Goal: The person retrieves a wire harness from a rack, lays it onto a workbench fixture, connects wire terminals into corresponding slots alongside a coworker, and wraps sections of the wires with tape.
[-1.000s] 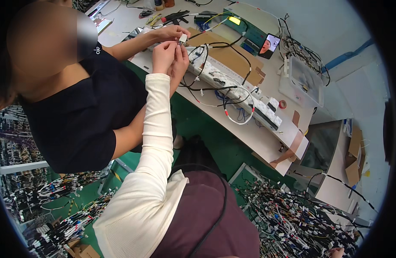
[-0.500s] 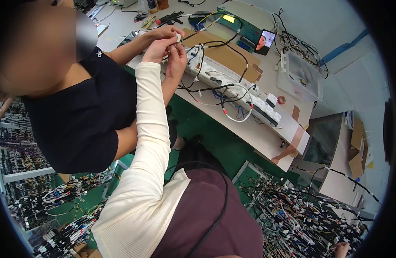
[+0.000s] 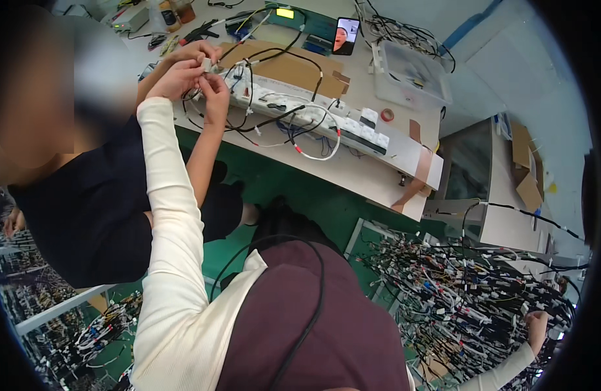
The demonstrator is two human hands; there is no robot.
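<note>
My left hand (image 3: pixel 173 79), in a cream sleeve, reaches to the workbench and pinches a small white connector (image 3: pixel 206 65). Two bare hands of a co-worker in a dark T-shirt meet it there: one hand (image 3: pixel 199 51) is on the far side, and the other hand (image 3: pixel 215 98) touches from the near right. Thin cables hang below the connector. Far off at the lower right, my right hand (image 3: pixel 538 326) is among a dense mass of cables (image 3: pixel 457 293). Its fingers are bent inward; what they hold is too small to make out.
A long white board of sockets (image 3: pixel 307 120) with looped black and white cables lies along the bench (image 3: pixel 359 179). Behind it are cardboard (image 3: pixel 281 73), a propped phone (image 3: pixel 345 36) and a clear plastic box (image 3: pixel 411 75). A cabinet (image 3: pixel 466 159) stands at the right.
The whole scene has shifted left as my view turned. My right hand and forearm show more fully at the lower right. The left hand stays at the connector with the co-worker's hands.
</note>
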